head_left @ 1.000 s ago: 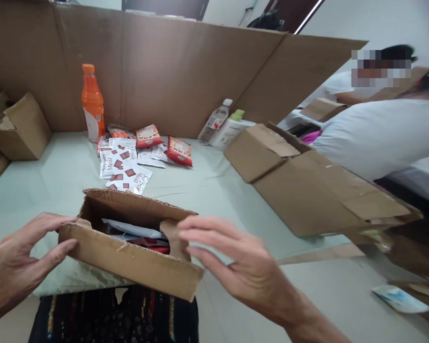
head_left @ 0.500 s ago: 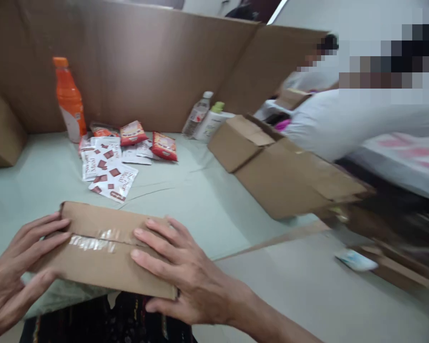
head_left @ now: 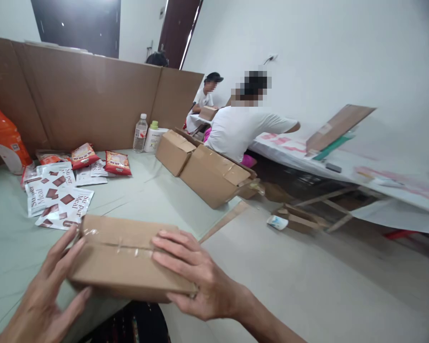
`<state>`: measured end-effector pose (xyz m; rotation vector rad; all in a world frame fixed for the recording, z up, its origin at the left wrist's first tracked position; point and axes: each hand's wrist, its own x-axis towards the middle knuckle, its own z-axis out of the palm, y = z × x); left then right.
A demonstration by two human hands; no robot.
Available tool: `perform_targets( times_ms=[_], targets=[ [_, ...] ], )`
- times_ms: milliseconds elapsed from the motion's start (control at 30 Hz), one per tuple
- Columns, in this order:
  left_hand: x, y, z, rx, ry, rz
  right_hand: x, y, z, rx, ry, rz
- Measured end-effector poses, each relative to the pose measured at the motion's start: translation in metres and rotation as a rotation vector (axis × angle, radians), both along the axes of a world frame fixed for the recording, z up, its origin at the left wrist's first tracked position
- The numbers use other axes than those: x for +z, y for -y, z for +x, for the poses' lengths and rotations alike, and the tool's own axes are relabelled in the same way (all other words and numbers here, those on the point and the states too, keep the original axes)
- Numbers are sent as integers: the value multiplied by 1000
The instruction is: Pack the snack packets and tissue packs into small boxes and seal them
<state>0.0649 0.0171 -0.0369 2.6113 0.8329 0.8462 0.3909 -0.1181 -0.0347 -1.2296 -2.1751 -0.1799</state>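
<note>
Head view: closed cardboard box [head_left: 121, 269], snack packets [head_left: 66, 202] just beyond its left end.
Right hand [head_left: 202, 276]: grasping the box's right end.
Left hand [head_left: 48, 293]: fingers at its left end; blur hides whether they grip.
Box step: apparently steadying it; next move calls for balanced support.

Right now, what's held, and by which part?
The closed cardboard box, by its right end: right hand over the top and near side. Left hand is at the left end; its grip is unclear.
</note>
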Motion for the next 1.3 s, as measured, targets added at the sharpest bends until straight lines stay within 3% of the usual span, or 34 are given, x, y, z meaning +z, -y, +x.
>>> perform_targets(
  times_ms=[67,167,267,367,567,667,733,800,867,933,1033,1100,1200,1300],
  targets=[
    [-9,-9,38,-21,39,-18,-5,9,25,-148,4,59],
    [-44,-28,72,-71,-28,-94,-14,-2,65,-383,14,117],
    [-86,-41,81,-117,-135,-33,-15,-47,101,-653,7,11],
    [-112,-44,79,-140,-187,99,-5,-115,128,-875,4,-180],
    [-123,-38,75,-146,-193,174,13,-240,165,-1002,-14,-251],
    [-124,-37,76,-170,-188,152,14,-266,179,-1042,-15,-270],
    [-119,-33,79,-166,-205,88,10,-265,181,-1044,-8,-279],
    [-107,-27,83,-170,-253,-8,-1,-250,176,-1061,-5,-200],
    [-92,-22,87,-196,-314,-117,-20,-232,163,-1071,-23,-21],
    [-80,-18,92,-209,-348,-195,-47,-218,140,-911,-46,22],
    [-75,-16,95,-181,-346,-213,-90,-215,79,-600,-78,-242],
    [-77,-15,96,-167,-347,-192,-111,-226,26,-496,-72,-391],
    [-81,-16,97,-166,-360,-149,-118,-258,-39,-441,-69,-403],
    [-82,-18,93,-182,-361,-115,-102,-289,-58,-502,-103,-334]
  ],
)
